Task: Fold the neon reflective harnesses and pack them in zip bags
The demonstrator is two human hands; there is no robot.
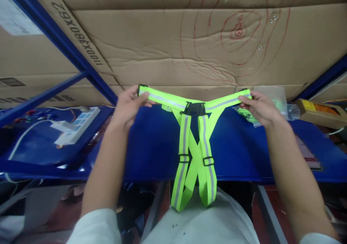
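Note:
A neon-yellow reflective safety harness (184,139) with silver stripes hangs between my two hands. My left hand (130,105) pinches one end of its waist belt, and my right hand (258,105) pinches the other, so the belt is stretched out with a slight sag. A black plastic piece (194,108) sits at the belt's middle. Below it two shoulder straps cross and dangle in loops past the table's front edge, each with a black slider buckle (208,161).
Behind the blue table (151,146) stands a cardboard wall (151,38) with red drawn rings. At left lies a white power strip (78,125) with a cable. Near my right hand are a plastic bag with green material (248,116) and an open cardboard box (322,114). Blue posts (100,85) frame the space.

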